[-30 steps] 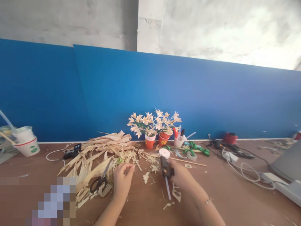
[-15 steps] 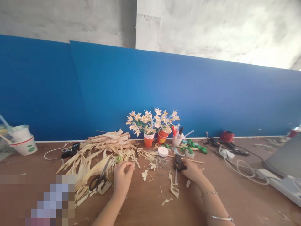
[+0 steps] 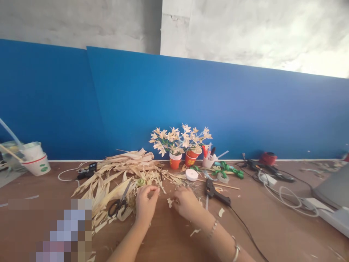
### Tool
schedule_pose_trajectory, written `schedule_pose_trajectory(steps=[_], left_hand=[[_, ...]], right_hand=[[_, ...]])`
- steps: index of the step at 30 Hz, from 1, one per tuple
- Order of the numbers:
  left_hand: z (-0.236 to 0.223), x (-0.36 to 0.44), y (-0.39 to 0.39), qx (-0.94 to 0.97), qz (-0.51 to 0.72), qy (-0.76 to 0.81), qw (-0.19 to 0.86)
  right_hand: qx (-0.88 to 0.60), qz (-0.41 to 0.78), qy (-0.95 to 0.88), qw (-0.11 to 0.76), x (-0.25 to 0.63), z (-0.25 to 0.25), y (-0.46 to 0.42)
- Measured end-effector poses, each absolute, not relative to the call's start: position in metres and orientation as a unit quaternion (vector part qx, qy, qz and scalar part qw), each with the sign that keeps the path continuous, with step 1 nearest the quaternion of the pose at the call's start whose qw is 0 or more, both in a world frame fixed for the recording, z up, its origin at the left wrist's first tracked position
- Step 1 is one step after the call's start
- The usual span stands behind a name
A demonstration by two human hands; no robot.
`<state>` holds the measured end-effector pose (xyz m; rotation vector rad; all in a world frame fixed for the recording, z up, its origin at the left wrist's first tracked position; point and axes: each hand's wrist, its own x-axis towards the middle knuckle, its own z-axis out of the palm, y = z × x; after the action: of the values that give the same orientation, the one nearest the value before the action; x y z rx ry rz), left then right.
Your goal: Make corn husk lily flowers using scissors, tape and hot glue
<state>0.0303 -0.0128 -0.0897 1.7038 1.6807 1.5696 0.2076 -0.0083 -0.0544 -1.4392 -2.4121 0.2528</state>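
Observation:
My left hand (image 3: 146, 203) is raised a little over the table, its thumb and forefinger pinched together. What is between them is too small to make out. Beside it, my right hand (image 3: 187, 203) reaches down with bent fingers, its fingertips on a small cream flower (image 3: 169, 202) at the tabletop. A black glue gun (image 3: 216, 193) lies to the right of that hand, a glue stick showing at its rear and its cord running toward me. Left of my left hand lie black-handled scissors (image 3: 117, 207) on pale dried husks (image 3: 109, 185).
Two red cups (image 3: 175, 161) with cream flowers stand at the back, near a white cup of tools (image 3: 208, 161). A white tape roll (image 3: 191, 174) and green ribbon (image 3: 227, 168) lie before them. Cables and a power strip (image 3: 327, 214) are at right, a paper cup (image 3: 36, 165) at left.
My right hand has set the glue gun down on the table, let go of it, and moved left to the cream flower. My left hand keeps its pinch in nearly the same place.

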Motion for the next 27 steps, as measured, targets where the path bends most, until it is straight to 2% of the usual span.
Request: schedule_pose_trajectory(steps=[4, 10, 16, 19, 27], left_hand=[[-0.089, 0.032, -0.013, 0.588, 0.542, 0.583, 0.142], [-0.087, 0.034, -0.016, 0.587, 0.544, 0.583, 0.139], [-0.085, 0.036, -0.017, 0.603, 0.531, 0.583, 0.125], [-0.085, 0.037, -0.017, 0.612, 0.519, 0.584, 0.127], [-0.09, 0.037, -0.016, 0.625, 0.508, 0.577, 0.136]], right_hand=[[-0.55, 0.075, -0.819, 0.147, 0.199, -0.062, -0.007], [-0.533, 0.109, -0.818, 0.185, 0.204, -0.064, -0.004], [-0.456, 0.083, -0.814, 0.351, 0.205, -0.051, 0.003], [-0.426, 0.05, -0.809, 0.401, 0.2, -0.04, 0.003], [-0.413, 0.0, -0.827, 0.382, 0.186, -0.035, -0.005]])
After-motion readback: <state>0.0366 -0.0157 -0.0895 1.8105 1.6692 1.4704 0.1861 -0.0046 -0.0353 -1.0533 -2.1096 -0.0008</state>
